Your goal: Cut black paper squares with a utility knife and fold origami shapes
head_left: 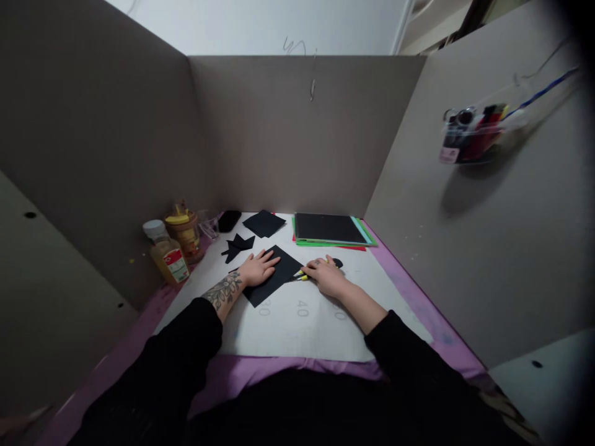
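A square of black paper (275, 279) lies turned corner-on to me on the white mat. My left hand (258, 271) rests flat on its left part, fingers spread. Beside the sheet's right corner is my right hand (328, 277), its fingers bent and closed together; what they grip, if anything, is hidden. A yellow-and-black tool (304, 277), perhaps scissors, lies partly under that hand, and a rounded black piece shows past the knuckles. Behind my left hand sits a folded black paper shape (238, 246) with pointed ends.
Black paper squares (264, 223) and a stack of coloured sheets (332, 229) lie at the back. A bottle (168, 257), a yellow-brown cup (185, 232) and a dark phone-like object (229, 221) stand or lie left. Grey panels enclose the table; a clear holder (474, 136) hangs right.
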`<state>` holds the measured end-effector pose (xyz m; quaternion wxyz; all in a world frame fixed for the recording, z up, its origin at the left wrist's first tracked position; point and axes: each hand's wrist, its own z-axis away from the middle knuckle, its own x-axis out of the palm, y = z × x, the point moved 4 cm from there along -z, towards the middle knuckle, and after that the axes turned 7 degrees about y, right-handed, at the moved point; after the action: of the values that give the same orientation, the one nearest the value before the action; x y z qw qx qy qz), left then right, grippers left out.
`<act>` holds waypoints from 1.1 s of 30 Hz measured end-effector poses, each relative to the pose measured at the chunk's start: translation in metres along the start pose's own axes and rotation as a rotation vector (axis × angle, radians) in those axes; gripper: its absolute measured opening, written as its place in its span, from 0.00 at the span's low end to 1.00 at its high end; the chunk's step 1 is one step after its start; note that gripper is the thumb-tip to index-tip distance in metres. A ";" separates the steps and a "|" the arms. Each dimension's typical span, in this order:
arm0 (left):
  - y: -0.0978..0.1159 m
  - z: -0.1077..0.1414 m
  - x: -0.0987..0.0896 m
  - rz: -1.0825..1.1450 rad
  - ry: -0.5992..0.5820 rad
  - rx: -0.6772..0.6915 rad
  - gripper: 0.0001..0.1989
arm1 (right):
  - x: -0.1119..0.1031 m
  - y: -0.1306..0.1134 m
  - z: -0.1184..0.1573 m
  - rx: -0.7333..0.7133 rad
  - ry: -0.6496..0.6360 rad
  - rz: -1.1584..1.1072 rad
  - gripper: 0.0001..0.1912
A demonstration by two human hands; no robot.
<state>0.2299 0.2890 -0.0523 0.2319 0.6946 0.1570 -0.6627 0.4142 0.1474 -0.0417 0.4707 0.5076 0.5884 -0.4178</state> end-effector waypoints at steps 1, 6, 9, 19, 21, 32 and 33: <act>0.000 0.000 0.001 0.004 0.004 -0.005 0.26 | 0.000 -0.001 0.000 0.000 0.002 0.002 0.26; 0.000 -0.002 0.002 0.015 0.008 0.001 0.26 | -0.003 -0.008 -0.004 -0.018 0.004 -0.006 0.25; -0.002 -0.003 0.004 0.000 0.018 0.017 0.26 | -0.003 -0.013 -0.006 -0.024 0.004 -0.012 0.24; -0.006 -0.006 0.008 -0.008 0.025 0.023 0.26 | 0.003 -0.005 0.005 -0.004 0.011 -0.039 0.24; -0.005 -0.006 0.008 -0.001 0.028 0.032 0.26 | 0.002 -0.009 0.005 -0.014 0.011 -0.029 0.23; -0.004 -0.005 0.007 0.009 0.035 0.045 0.26 | -0.005 -0.051 0.003 -0.134 0.031 -0.030 0.26; -0.004 -0.004 0.007 0.009 0.035 0.046 0.26 | -0.006 -0.057 0.003 -0.150 0.027 -0.030 0.26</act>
<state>0.2321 0.2936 -0.0592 0.2159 0.7119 0.1425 -0.6529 0.3585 0.1359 -0.0358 0.4930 0.4677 0.6319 -0.3727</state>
